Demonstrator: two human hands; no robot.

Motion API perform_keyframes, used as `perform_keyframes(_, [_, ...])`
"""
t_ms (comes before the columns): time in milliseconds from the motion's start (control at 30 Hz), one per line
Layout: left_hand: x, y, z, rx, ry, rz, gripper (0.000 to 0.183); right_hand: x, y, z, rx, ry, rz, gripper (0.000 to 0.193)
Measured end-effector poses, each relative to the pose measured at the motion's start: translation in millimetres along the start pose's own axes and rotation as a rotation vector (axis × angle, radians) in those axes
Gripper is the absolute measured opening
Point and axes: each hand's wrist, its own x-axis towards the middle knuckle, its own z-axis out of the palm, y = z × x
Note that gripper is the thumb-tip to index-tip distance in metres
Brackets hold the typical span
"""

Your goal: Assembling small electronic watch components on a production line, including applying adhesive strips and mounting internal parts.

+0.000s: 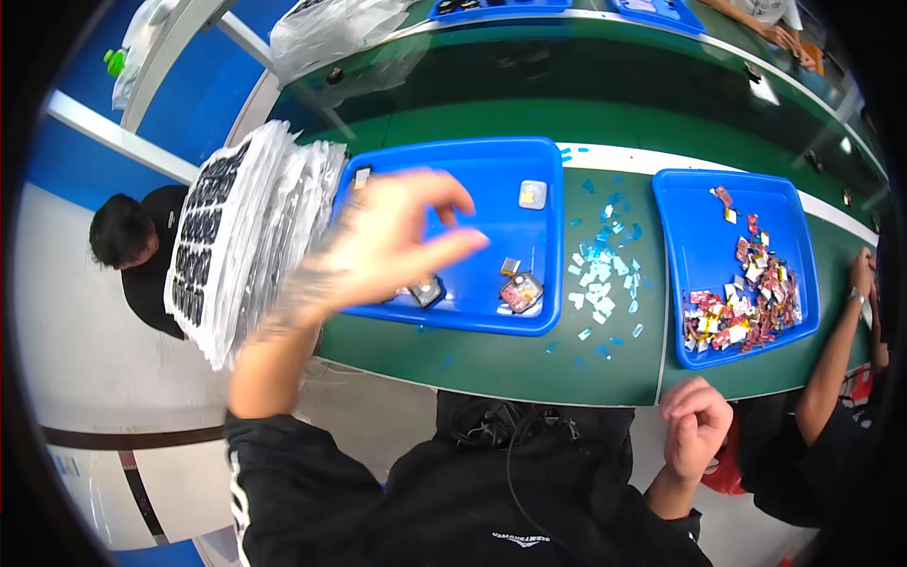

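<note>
My left hand (402, 231), blurred by motion, reaches over the left blue tray (444, 318). Its thumb and fingers are apart, with nothing visible between them. Under and around it in the tray lie a pale rounded-square piece (532, 195), a reddish square part with a dark edge (521, 293), a dark-edged round-faced part (427, 291) partly hidden by the hand, and a small yellowish block (510, 266). By the table's front edge, my right hand (697, 425) is held up with curled fingers. Whatever they may hold is hidden.
Small white and blue film scraps (597, 274) lie between the trays. A right blue tray (806, 321) holds many small red, yellow and white parts. Left, plastic-wrapped black-celled trays (255, 217) are stacked high. A seated person (142, 236) is beyond them; another person's arm (831, 369) reaches in at right.
</note>
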Motion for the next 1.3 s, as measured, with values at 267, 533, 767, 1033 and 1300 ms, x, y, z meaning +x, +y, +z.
perform_keyframes(267, [-35,-20,113,0.067,0.105,-0.226,0.035,12,9,25,0.111,0.019,0.093,0.024])
perform_keyframes(533, [-31,-13,125,0.009,0.152,-0.181,0.033,7,15,33,0.125,0.089,0.153,0.019])
perform_keyframes(767, [-29,-9,124,-0.45,0.116,-0.231,0.025,9,18,40,0.147,0.102,0.132,0.019])
perform_keyframes(1033, [-2,28,123,-1.59,0.106,-0.244,0.017,41,12,57,0.108,0.12,0.204,0.01])
perform_keyframes(1300, [1,35,116,-1.821,-0.421,-0.143,0.014,93,7,69,0.08,0.022,-0.044,0.01])
